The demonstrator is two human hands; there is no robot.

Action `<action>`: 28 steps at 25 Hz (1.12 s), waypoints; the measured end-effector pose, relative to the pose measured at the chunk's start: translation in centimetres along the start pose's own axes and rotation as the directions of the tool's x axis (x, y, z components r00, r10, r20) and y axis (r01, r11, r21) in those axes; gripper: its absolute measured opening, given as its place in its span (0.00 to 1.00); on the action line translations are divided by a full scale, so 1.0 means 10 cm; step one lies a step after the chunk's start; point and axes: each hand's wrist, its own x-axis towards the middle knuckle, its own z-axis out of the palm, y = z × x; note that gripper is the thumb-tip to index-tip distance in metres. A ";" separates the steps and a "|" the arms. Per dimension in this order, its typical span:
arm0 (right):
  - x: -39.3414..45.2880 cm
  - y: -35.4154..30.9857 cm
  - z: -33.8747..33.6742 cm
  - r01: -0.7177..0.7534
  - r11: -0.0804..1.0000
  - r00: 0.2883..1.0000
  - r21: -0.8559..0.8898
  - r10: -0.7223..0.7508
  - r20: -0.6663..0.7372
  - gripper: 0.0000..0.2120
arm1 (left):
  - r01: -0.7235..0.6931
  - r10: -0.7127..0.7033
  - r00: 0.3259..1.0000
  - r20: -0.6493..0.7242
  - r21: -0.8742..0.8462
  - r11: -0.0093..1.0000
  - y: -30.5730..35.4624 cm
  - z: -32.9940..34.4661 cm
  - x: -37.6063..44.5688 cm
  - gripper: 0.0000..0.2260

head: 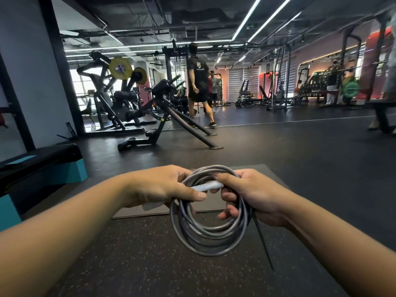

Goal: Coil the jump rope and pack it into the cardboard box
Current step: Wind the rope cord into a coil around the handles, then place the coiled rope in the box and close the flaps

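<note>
Both hands, left and right, are clamping the coiled rope between them, white handle lying crosswise; no box is showing.

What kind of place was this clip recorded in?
A commercial gym, almost certainly: plate-loaded machines with yellow weight plates, a green plate on a barbell rack and a black rubber floor.

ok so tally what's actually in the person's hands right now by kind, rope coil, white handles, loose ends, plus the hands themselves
hands: 2, left hand and right hand, both gripping
grey rope coil: 1
white handles: 2, handle across the coil and handle under the left hand, partly hidden
loose dark tail hanging below the right hand: 1
total: 6
</note>
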 end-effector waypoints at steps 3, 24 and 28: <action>0.12 0.15 0.08 -0.056 0.992 0.998 0.115 0.054 0.023 0.06 | 0.036 -0.033 0.998 -0.049 0.051 0.998 -0.23 0.08 0.02 0.14; 0.70 -2.76 5.07 -0.215 0.976 0.904 -0.024 0.208 0.373 0.09 | 0.065 -0.770 0.260 -0.582 -0.785 0.615 0.51 -2.67 -4.75 0.13; 0.58 -2.84 6.05 -0.220 0.975 0.849 -0.041 0.212 0.484 0.07 | -0.064 -0.832 0.110 -0.544 -0.839 0.540 0.32 -2.69 -5.63 0.16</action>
